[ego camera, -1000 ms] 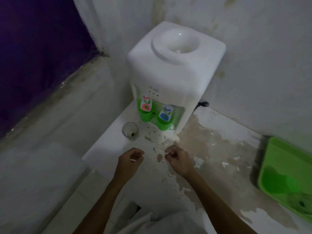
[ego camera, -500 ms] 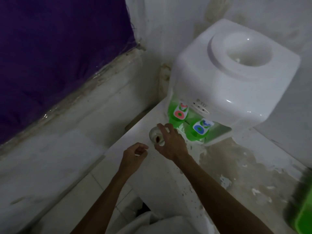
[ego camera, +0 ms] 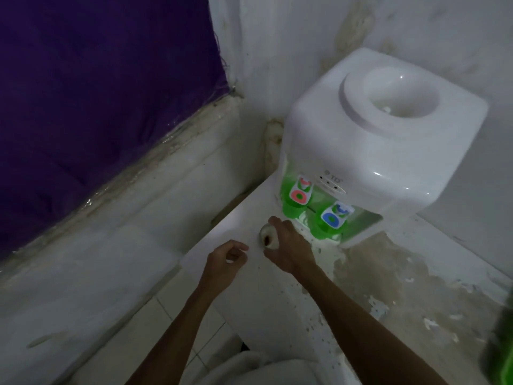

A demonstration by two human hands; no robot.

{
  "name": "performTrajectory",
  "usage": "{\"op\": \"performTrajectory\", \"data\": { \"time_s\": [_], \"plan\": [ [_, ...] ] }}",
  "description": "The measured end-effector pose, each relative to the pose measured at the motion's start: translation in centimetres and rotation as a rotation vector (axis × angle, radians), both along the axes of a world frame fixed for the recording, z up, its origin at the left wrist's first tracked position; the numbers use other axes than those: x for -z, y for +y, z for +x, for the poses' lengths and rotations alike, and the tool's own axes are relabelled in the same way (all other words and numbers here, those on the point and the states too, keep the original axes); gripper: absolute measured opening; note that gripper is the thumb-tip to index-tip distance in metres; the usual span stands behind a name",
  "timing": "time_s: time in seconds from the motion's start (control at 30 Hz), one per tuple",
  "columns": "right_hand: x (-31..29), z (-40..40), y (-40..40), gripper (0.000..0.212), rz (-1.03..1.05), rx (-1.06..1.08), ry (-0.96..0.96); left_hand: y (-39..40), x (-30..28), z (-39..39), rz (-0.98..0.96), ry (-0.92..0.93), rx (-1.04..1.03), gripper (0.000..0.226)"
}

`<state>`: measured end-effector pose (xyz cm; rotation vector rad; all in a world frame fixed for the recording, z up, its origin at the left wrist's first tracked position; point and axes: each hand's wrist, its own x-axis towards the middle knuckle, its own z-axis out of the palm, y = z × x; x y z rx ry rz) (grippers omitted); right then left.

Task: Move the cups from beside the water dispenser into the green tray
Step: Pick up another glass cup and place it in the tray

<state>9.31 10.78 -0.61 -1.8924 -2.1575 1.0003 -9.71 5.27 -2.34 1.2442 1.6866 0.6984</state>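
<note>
**White counter, peeling paint, one glass in hand**

White and badly worn, the counter (ego camera: pixel 388 287) shows broad brownish patches where the paint has flaked away, mostly to the right of the water dispenser (ego camera: pixel 383 140). That dispenser is white, stands in the corner against a stained, blotchy wall (ego camera: pixel 291 37), and has two green taps, one with a red label and one with a blue label. Its top well holds no bottle. A dark purple cloth (ego camera: pixel 97 93) hangs over the left side of the room above a grimy pale ledge, and pale floor tiles show below the counter's edge.

The right hand (ego camera: pixel 288 248) is wrapped around a small clear cup (ego camera: pixel 268 236) on the counter just in front of the red-labelled tap. The left hand (ego camera: pixel 226 259) hovers beside it, fingers loosely curled, holding nothing. A blurred sliver of the green tray (ego camera: pixel 502 343) shows at the far right edge, well apart from the cup.
</note>
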Motion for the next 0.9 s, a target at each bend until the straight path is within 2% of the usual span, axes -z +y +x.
{"op": "performTrajectory", "data": {
  "time_s": [0.2,0.37,0.53,0.6,0.9],
  "plan": [
    [-0.9,4.7,-3.7,0.076,0.01,0.121,0.152,-1.1,-0.3,1.9,-0.1,-0.106,-0.045,0.014],
    [-2.8,9.2,-7.4,0.072,0.109,0.234,0.355,-1.6,-1.0,6.7,-0.275,-0.344,-0.079,0.01],
    [-4.5,13.9,-11.9,0.068,0.139,0.455,0.538,-2.3,-2.5,13.7,-0.552,-0.678,-0.029,0.036],
    [-5.0,15.1,-13.1,0.064,0.156,0.507,0.604,-2.5,-3.0,15.5,-0.595,-0.768,-0.009,0.04],
    [-6.4,25.1,-21.7,0.06,0.178,0.618,0.637,-6.8,-5.9,27.7,-0.597,-0.752,0.363,0.041]
  ]
}}
